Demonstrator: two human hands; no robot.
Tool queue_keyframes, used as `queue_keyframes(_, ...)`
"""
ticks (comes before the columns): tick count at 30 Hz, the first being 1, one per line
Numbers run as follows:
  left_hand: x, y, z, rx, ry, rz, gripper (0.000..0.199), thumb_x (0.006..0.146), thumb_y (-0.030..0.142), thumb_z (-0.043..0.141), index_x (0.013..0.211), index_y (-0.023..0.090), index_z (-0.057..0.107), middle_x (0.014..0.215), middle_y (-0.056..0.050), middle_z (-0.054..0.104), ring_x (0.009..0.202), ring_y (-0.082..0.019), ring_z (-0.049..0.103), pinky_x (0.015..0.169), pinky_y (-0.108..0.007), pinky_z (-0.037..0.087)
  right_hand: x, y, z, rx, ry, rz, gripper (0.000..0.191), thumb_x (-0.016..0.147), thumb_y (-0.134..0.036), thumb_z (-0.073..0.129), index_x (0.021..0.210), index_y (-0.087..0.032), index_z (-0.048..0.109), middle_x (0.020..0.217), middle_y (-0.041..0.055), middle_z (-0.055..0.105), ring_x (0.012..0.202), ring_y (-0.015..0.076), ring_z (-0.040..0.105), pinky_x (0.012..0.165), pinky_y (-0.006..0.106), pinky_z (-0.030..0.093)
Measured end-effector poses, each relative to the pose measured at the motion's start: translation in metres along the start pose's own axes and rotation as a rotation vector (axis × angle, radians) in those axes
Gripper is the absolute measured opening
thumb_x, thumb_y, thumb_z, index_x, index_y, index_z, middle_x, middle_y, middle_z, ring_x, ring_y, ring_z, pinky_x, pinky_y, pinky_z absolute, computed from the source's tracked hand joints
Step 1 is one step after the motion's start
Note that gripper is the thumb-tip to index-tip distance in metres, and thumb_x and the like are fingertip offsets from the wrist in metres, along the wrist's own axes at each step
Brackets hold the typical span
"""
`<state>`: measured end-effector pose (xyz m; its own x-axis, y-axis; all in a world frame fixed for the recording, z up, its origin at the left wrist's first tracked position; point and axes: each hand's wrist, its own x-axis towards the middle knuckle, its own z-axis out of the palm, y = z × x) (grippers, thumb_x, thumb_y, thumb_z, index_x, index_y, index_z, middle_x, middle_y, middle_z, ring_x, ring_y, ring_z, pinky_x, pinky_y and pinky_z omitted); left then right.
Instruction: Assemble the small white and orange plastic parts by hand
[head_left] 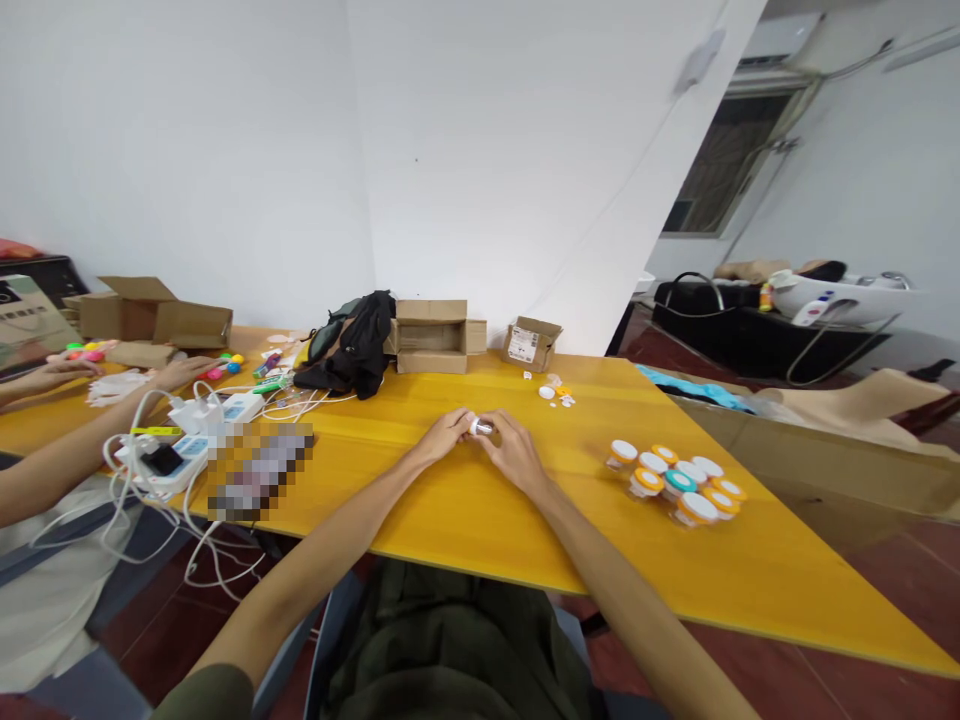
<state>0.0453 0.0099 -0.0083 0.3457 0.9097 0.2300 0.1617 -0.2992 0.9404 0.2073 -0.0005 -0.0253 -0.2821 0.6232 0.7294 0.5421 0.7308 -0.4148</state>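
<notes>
Over the middle of the yellow table (420, 510), my left hand (445, 436) and my right hand (514, 455) meet around a small jar (484, 428). Its white end lies at my left fingers, and the glossy, see-through part is between the fingers of my right hand. Both hands are closed on it, and the fingers hide much of its shape. To the right stands a group of several clear jars with white, orange and teal lids (680, 482). Beyond my hands, some small white and orange pieces (556, 392) lie scattered near a small carton (532, 343).
At the back are an open cardboard box (432, 340) and a black bag (352, 345). Power strips (187, 450) with tangled white cables and a pixelated dark object (262, 470) lie to the left. A co-worker's arms (82, 445) reach in there, near colourful balls (234, 363).
</notes>
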Motion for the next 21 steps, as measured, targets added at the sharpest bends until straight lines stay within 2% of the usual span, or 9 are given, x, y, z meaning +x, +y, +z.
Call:
queue_keyframes(7, -0.001, 0.002, 0.003, 0.057, 0.031, -0.003, 0.048, 0.086, 0.062, 0.04, 0.063, 0.02, 0.043, 0.06, 0.003, 0.041, 0.063, -0.014, 0.04, 0.063, -0.027, 0.034, -0.001, -0.002, -0.002, -0.118, 0.006, -0.192, 0.021, 0.09, -0.013, 0.048, 0.102, -0.024, 0.06, 0.093, 0.0076, 0.067, 0.086, 0.0234, 0.064, 0.076, 0.036, 0.054)
queue_keyframes(13, -0.003, 0.008, 0.003, 0.158, 0.06, -0.044, 0.049, 0.089, 0.058, 0.035, 0.058, 0.02, 0.041, 0.058, 0.002, 0.044, 0.068, -0.017, 0.046, 0.068, -0.029, 0.037, -0.002, -0.001, -0.001, -0.23, 0.017, -0.303, 0.026, 0.092, -0.011, 0.043, 0.106, -0.024, 0.061, 0.1, 0.009, 0.068, 0.09, 0.0228, 0.064, 0.079, 0.036, 0.054)
queue_keyframes(16, -0.005, 0.011, 0.003, 0.175, 0.064, -0.027, 0.048, 0.09, 0.057, 0.034, 0.06, 0.02, 0.043, 0.061, 0.0, 0.048, 0.071, -0.017, 0.047, 0.07, -0.029, 0.039, -0.003, -0.002, -0.001, -0.207, 0.015, -0.244, 0.022, 0.091, -0.012, 0.046, 0.104, -0.022, 0.062, 0.098, 0.0094, 0.068, 0.089, 0.023, 0.064, 0.078, 0.036, 0.054)
queue_keyframes(21, -0.006, 0.008, 0.001, 0.154, 0.048, 0.037, 0.045, 0.09, 0.057, 0.038, 0.066, 0.02, 0.044, 0.067, 0.001, 0.049, 0.073, -0.017, 0.047, 0.073, -0.028, 0.04, -0.001, -0.004, 0.0, -0.102, -0.04, 0.003, 0.01, 0.084, -0.021, 0.059, 0.093, -0.022, 0.065, 0.086, 0.0072, 0.07, 0.079, 0.0236, 0.065, 0.071, 0.034, 0.053)
